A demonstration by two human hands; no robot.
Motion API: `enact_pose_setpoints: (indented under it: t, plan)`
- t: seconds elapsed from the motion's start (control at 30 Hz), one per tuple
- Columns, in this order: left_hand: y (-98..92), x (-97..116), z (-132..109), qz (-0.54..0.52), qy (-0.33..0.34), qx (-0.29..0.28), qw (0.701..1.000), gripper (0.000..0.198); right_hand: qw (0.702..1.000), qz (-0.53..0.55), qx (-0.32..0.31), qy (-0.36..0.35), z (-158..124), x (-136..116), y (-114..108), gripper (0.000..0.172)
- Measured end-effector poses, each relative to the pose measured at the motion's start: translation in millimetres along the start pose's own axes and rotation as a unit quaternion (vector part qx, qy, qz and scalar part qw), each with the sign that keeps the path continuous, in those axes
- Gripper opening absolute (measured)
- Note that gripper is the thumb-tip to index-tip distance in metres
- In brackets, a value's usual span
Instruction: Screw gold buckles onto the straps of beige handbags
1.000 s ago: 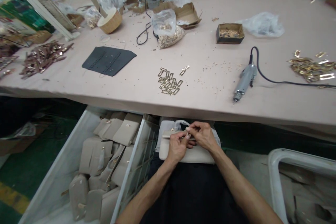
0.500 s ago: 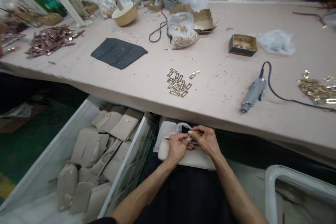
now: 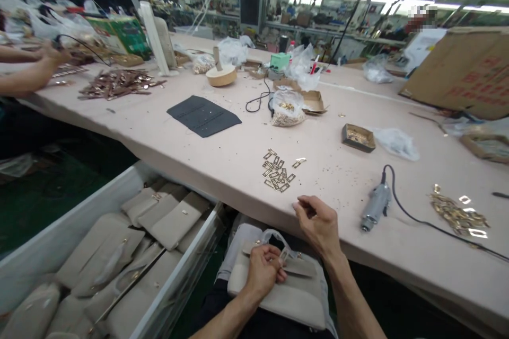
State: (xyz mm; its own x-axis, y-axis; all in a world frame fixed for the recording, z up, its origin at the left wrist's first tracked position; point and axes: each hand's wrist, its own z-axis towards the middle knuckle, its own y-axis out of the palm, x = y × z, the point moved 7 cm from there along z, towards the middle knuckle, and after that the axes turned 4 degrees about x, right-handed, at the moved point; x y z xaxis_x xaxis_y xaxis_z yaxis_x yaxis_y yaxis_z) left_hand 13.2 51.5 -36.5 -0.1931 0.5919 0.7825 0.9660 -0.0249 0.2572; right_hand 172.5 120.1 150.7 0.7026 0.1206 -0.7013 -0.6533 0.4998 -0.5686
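Note:
A beige bag (image 3: 274, 296) lies on my lap below the table edge. My left hand (image 3: 263, 270) is closed on its flap, holding it down. My right hand (image 3: 320, 222) is raised over the front edge of the pink table (image 3: 222, 159), its fingers curled with thumb and forefinger close together; nothing shows between them. A small heap of gold rectangular metal fittings (image 3: 278, 172) lies just beyond the right hand. An electric screwdriver (image 3: 374, 209) with a black cable rests to the right of that hand.
A white bin (image 3: 51, 243) of several beige bags stands at my left. On the table: a dark leather piece (image 3: 203, 115), a small box of screws (image 3: 358, 137), a bag of hardware (image 3: 287, 111), more gold parts (image 3: 457, 214), a cardboard box (image 3: 465, 71). Another person's arm (image 3: 27, 71) works far left.
My right hand has left the bag and risen to the table edge near the gold fittings. The left hand stays on the bag. My view has tilted up.

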Motion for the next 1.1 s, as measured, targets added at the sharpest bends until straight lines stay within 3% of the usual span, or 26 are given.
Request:
enact_pose_setpoints:
  t: [0.17, 0.33, 0.47, 0.53, 0.63, 0.73, 0.87, 1.1]
  plan:
    - [-2.7, 3, -2, -0.005, -0.004, 0.006, 1.000, 0.029, 0.993, -0.115, -0.019, -0.031, 38, 17, 36, 0.034]
    - [-4.4, 3, -1, -0.009, -0.015, 0.009, 1.000, 0.033, 0.986, -0.159, -0.050, 0.031, 50, 29, 60, 0.033]
    - [-3.1, 0, 4, -0.010, -0.009, 0.005, 1.000, 0.031, 0.988, -0.103, -0.055, 0.097, 51, 36, 61, 0.035]
    - [-2.9, -2, 6, -0.012, -0.010, 0.005, 1.000, 0.031, 0.994, -0.033, -0.043, 0.094, 48, 34, 57, 0.029]
    - [-2.3, -3, 6, -0.012, -0.014, -0.002, 1.000, 0.030, 1.000, 0.004, -0.026, 0.014, 38, 20, 48, 0.015]
    - [-2.5, -2, 6, -0.005, -0.013, -0.003, 1.000, 0.029, 0.995, -0.040, -0.062, -0.063, 23, 5, 44, 0.011]
    - [-2.2, -1, 7, -0.009, -0.008, -0.002, 1.000, 0.028, 0.990, -0.066, -0.099, -0.074, 15, 3, 45, 0.016]
    - [-3.3, -2, 8, -0.005, -0.008, -0.001, 1.000, 0.026, 0.992, -0.047, -0.121, -0.002, 26, 26, 53, 0.034]
